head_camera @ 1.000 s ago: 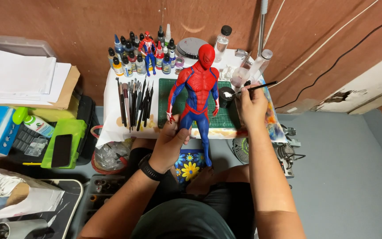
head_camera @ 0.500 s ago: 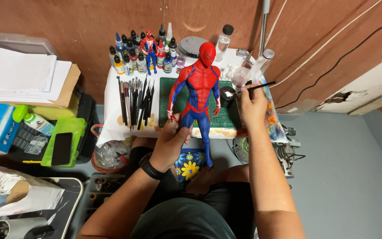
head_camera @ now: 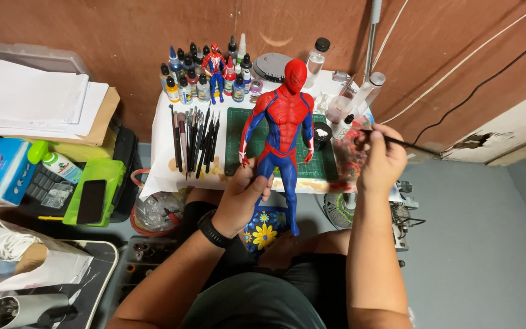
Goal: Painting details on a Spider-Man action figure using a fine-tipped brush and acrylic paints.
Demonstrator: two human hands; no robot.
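Observation:
My left hand (head_camera: 245,196) grips a tall red and blue hero figure (head_camera: 282,116) by its legs, holding it upright over the green cutting mat (head_camera: 238,131). A dark watch sits on that wrist. My right hand (head_camera: 383,159) holds a thin paintbrush (head_camera: 404,144), its handle pointing right and its tip toward a small black paint cup (head_camera: 322,134) just right of the figure. The brush tip is partly hidden by my fingers.
The small white table (head_camera: 162,164) carries a row of brushes (head_camera: 195,140), several paint bottles (head_camera: 184,85) and a smaller hero figure (head_camera: 215,67) at the back. Clear bottles (head_camera: 369,88) stand at its right. Left are a paper stack (head_camera: 31,100), tissue box (head_camera: 1,170) and green case (head_camera: 95,192).
My right hand with the paintbrush has stayed near the paint cup, shifting only slightly. The left hand keeps its hold on the figure.

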